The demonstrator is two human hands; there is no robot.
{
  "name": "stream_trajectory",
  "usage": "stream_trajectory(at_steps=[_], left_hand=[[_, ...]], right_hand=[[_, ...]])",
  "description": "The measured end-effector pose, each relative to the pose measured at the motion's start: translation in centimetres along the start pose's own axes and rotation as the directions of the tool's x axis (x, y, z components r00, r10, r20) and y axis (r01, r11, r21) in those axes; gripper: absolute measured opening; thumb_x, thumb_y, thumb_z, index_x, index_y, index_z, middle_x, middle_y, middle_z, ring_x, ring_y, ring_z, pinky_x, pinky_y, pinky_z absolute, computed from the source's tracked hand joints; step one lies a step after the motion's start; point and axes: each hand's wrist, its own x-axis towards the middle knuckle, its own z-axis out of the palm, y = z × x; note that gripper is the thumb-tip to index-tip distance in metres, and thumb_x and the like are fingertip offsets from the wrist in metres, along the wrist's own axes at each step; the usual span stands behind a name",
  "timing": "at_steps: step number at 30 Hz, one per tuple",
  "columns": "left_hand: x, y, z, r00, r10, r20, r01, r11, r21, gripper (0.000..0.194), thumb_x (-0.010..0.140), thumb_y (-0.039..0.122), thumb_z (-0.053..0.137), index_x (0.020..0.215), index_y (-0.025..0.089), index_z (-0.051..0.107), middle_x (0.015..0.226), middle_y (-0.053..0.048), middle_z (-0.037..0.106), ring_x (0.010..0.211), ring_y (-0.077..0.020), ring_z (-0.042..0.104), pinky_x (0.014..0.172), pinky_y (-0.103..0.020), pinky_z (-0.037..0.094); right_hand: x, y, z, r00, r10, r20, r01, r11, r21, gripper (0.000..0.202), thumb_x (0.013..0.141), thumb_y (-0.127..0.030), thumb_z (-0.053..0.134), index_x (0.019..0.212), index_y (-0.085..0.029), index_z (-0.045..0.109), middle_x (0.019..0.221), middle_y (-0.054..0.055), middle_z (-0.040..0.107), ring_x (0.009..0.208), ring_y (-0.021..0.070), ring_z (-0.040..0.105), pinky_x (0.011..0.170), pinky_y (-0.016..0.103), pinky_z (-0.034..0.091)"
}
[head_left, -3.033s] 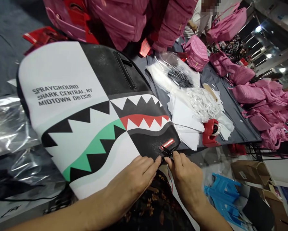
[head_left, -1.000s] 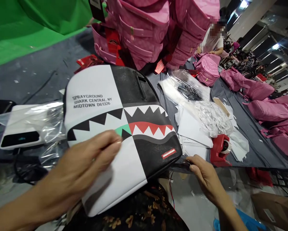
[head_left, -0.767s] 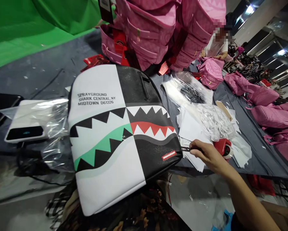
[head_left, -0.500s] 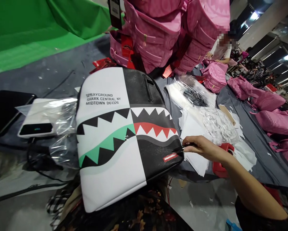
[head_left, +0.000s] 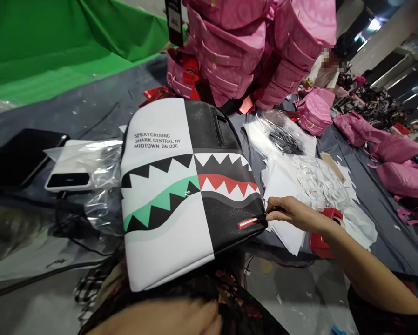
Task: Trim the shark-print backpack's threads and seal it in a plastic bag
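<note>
A backpack (head_left: 167,260) leans between my lap and the table edge, its front facing up. It has white and black panels, a shark-mouth print with green and red bands, and printed lettering. Near its lower right corner is a small red label (head_left: 247,223). My right hand (head_left: 287,211) is closed at the bag's right edge, pinching a small dark pointed tool (head_left: 261,216) whose tip lies over the black panel beside the label. The tool's exact kind is unclear. Low in the view, my left hand (head_left: 167,318) is smeared by motion, below the bag and above my lap.
Pink backpacks (head_left: 226,51) with red tags stand behind. To the right lie white papers (head_left: 282,186), plastic bags of small items (head_left: 317,181) and a red object (head_left: 324,232). Left are a white device (head_left: 69,181) under clear plastic and a black tablet-like slab (head_left: 23,158). A person (head_left: 324,70) stands far off.
My left hand has come into view at the bottom. The tool's tip, formerly above the label, now reaches the label's right end. The view has shifted slightly.
</note>
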Motion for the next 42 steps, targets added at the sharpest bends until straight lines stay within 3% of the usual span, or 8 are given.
stream_trajectory(at_steps=[5, 9, 13, 18, 24, 33, 42], left_hand=[[3.6, -1.6, 3.0, 0.996, 0.082, -0.016, -0.076, 0.969, 0.234, 0.045, 0.090, 0.009, 0.056, 0.135, 0.001, 0.052, 0.130, -0.019, 0.062, 0.119, -0.0279, 0.059, 0.099, -0.040, 0.052], [3.5, -1.8, 4.1, 0.987, 0.159, -0.006, -0.151, 0.947, 0.282, 0.040, 0.090, -0.001, 0.047, 0.128, 0.002, 0.058, 0.128, -0.012, 0.065, 0.117, -0.0221, 0.059, 0.101, -0.033, 0.049], [2.8, -1.6, 4.0, 0.983, 0.184, -0.014, -0.175, 0.951, 0.254, 0.037, 0.092, -0.002, 0.041, 0.121, 0.005, 0.063, 0.125, -0.009, 0.066, 0.116, -0.0208, 0.058, 0.099, -0.033, 0.048], [3.0, -1.7, 4.4, 0.980, 0.174, -0.093, -0.153, 0.968, 0.201, 0.032, 0.093, 0.001, 0.043, 0.114, 0.005, 0.067, 0.121, -0.010, 0.066, 0.109, -0.0223, 0.059, 0.095, -0.035, 0.047], [2.2, -1.6, 4.5, 0.987, 0.163, -0.010, -0.159, 0.974, 0.161, 0.034, 0.091, 0.006, 0.048, 0.121, 0.007, 0.065, 0.131, -0.012, 0.061, 0.119, -0.0260, 0.053, 0.102, -0.039, 0.041], [2.6, -1.4, 4.2, 0.990, 0.139, -0.020, -0.135, 0.980, 0.147, 0.034, 0.094, 0.010, 0.046, 0.119, 0.008, 0.067, 0.129, -0.011, 0.063, 0.116, -0.0243, 0.055, 0.103, -0.038, 0.040], [2.4, -1.6, 4.2, 0.988, 0.154, -0.008, -0.152, 0.981, 0.120, 0.034, 0.091, 0.013, 0.049, 0.119, 0.008, 0.068, 0.133, -0.015, 0.060, 0.121, -0.0275, 0.053, 0.104, -0.040, 0.040]], right_hand=[[-0.3, 0.1, 0.2, 1.000, 0.019, -0.020, -0.019, 1.000, 0.015, 0.054, 0.091, -0.069, 0.053, 0.078, -0.017, 0.053, 0.069, -0.003, 0.047, 0.064, 0.0110, 0.039, 0.060, 0.024, 0.032], [-0.8, 0.3, 0.4, 0.998, 0.048, -0.046, -0.048, 0.999, 0.010, 0.054, 0.092, -0.069, 0.051, 0.079, -0.017, 0.054, 0.070, -0.002, 0.047, 0.065, 0.0115, 0.040, 0.060, 0.024, 0.032], [-0.8, -0.7, 0.3, 0.994, 0.078, -0.074, -0.085, 0.992, -0.097, 0.055, 0.092, -0.070, 0.050, 0.077, -0.017, 0.053, 0.067, -0.003, 0.043, 0.064, 0.0112, 0.035, 0.058, 0.023, 0.029], [-0.4, -1.8, 0.3, 0.998, 0.068, -0.012, -0.069, 0.984, -0.164, 0.052, 0.095, -0.067, 0.048, 0.081, -0.017, 0.057, 0.070, -0.003, 0.047, 0.064, 0.0110, 0.037, 0.058, 0.023, 0.029], [-0.4, -1.3, -0.4, 0.994, 0.112, -0.004, -0.110, 0.975, -0.195, 0.055, 0.094, -0.070, 0.047, 0.079, -0.018, 0.056, 0.065, -0.004, 0.044, 0.060, 0.0102, 0.033, 0.057, 0.022, 0.027], [-0.5, -2.1, -0.7, 0.990, 0.143, -0.011, -0.140, 0.953, -0.269, 0.059, 0.092, -0.074, 0.045, 0.078, -0.018, 0.057, 0.063, -0.003, 0.048, 0.057, 0.0102, 0.034, 0.056, 0.023, 0.027], [0.2, -2.3, -1.5, 0.992, 0.108, 0.070, -0.082, 0.947, -0.310, 0.055, 0.095, -0.070, 0.045, 0.084, -0.019, 0.062, 0.067, -0.002, 0.054, 0.058, 0.0102, 0.039, 0.058, 0.023, 0.029]])
